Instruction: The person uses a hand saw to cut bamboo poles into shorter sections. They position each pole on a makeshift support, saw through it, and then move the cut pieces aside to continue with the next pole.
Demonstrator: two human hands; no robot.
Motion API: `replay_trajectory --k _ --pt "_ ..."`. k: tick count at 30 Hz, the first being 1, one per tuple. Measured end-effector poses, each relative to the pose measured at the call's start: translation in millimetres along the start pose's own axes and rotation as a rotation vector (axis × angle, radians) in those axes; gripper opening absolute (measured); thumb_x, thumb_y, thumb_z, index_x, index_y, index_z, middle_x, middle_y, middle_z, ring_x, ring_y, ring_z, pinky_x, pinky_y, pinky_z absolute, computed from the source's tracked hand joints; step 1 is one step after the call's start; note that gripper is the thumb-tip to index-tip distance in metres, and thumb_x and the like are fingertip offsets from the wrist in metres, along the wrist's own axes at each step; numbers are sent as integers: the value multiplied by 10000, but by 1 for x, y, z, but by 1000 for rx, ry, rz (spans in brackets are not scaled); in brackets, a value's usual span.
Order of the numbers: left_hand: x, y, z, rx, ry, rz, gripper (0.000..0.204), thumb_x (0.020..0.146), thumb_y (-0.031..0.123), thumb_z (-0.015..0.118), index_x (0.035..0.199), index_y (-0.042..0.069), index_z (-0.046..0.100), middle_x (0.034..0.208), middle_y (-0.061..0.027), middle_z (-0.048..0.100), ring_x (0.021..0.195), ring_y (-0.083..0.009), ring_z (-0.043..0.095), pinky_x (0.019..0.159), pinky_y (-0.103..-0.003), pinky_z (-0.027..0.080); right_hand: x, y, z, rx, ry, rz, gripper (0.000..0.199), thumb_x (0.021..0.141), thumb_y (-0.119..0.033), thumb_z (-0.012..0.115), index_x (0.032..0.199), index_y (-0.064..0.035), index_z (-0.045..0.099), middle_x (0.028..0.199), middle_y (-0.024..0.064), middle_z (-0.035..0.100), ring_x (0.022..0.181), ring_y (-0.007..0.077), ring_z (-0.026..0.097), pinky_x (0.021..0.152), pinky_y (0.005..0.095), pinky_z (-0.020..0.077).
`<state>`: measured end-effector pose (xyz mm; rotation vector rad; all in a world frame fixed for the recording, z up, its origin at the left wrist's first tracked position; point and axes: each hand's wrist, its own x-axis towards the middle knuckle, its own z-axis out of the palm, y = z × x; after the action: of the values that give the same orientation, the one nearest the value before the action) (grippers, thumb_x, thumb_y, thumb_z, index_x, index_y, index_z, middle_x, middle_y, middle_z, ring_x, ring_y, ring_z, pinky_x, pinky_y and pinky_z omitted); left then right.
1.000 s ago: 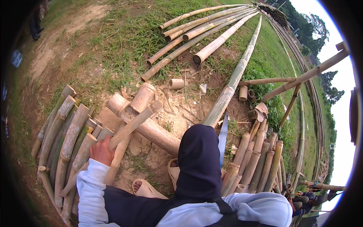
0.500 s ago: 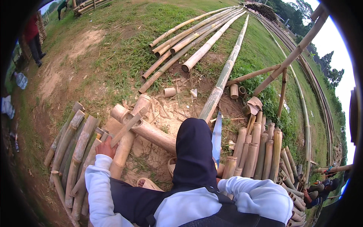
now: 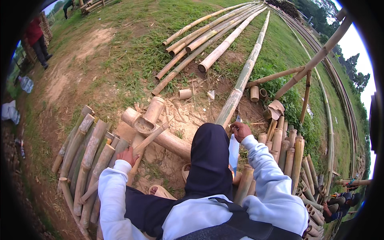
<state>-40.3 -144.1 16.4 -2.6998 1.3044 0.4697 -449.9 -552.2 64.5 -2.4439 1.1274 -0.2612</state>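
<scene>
Gripping a bamboo slat by its lower end, the left hand is holding it over the notched bamboo log. The right hand, out of sight half a second ago, is now curling near the tip of the handsaw, bringing both hands into play; I can't tell whether it's pinching the blade. Beyond, a bamboo pole is stretching over grass.

The slender, light-tan bamboo strip is contrasting with the long, silvery-blue metal saw blade; loose, bluish-white fabric sleeves are contrasting with plain, blackish-navy cloth trousers; the long, round, green-and-buff bamboo pole is showing pale bands; the rounded, beige, rubber-like sandal is displaying one even tone
</scene>
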Motion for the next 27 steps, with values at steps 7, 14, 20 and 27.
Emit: replay_trajectory --k 7,14,20,27 --pt "20 45 23 -18 122 88 520 903 587 653 1034 96 542 948 -158 694 840 -368 698 761 -485 515 98 -70 28 142 -57 -162 234 879 -182 606 1060 -107 734 889 196 739 851 390 713 826 459 555" --pt "60 91 37 -133 320 293 464 827 486 764 963 92 560 907 -124 607 868 -321 635 809 -436 494 211 -108 101 134 -243 -161 308 889 -218 626 1163 -94 689 990 176 742 981 365 700 933 453 533" --pt "97 133 24 -191 369 180 472 888 441 711 1144 75 556 1178 -157 521 1099 -355 515 966 -471 410 315 -123 167 63 -207 -60 402 845 -233 655 1220 -88 659 972 193 736 950 353 711 883 441 548" --pt "106 130 32 -174 382 199 647 897 578 654 1324 98 578 1428 -219 516 1358 -395 467 1180 -505 318 382 -164 259 157 -128 153 412 830 -283 742 1183 -76 697 1163 221 709 1073 366 685 987 421 519"
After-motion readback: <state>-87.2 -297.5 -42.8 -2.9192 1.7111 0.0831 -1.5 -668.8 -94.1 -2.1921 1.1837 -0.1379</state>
